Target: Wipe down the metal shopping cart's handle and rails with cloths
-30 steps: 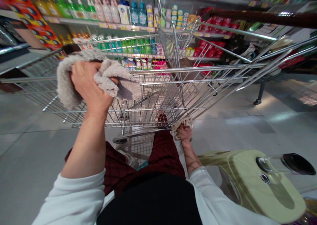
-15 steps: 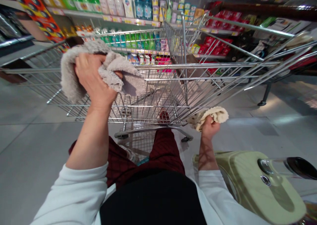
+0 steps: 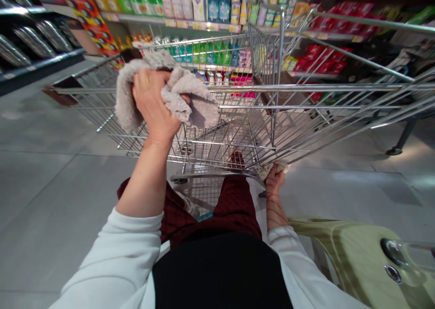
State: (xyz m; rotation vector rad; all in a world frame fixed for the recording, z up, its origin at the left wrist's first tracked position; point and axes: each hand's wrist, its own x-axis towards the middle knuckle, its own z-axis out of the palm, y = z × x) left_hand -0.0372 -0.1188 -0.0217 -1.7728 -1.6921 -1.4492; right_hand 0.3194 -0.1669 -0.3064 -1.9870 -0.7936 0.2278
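Observation:
A metal shopping cart [image 3: 244, 89] stands sideways in front of me. My left hand [image 3: 152, 98] grips a fluffy grey cloth [image 3: 200, 96] over the cart's near top rail, and the cloth drapes around the hand on both sides. Lower down on the right, my right hand [image 3: 274, 181] is closed on a smaller cream cloth [image 3: 281, 166]. That cloth is against the cart's lower frame near the basket's bottom edge; the hand partly hides it.
Shelves of pump bottles [image 3: 176, 3] and red packs [image 3: 322, 57] run behind the cart. An orange display strip [image 3: 91, 21] stands at the left. A pale green stool-like item [image 3: 346, 245] sits by my right elbow. My maroon-trousered legs [image 3: 234, 205] are under the cart.
My right hand has moved left and slightly down, bringing the cream cloth to the cart's lower frame. The left hand keeps its place on the rail while the view has shifted leftward.

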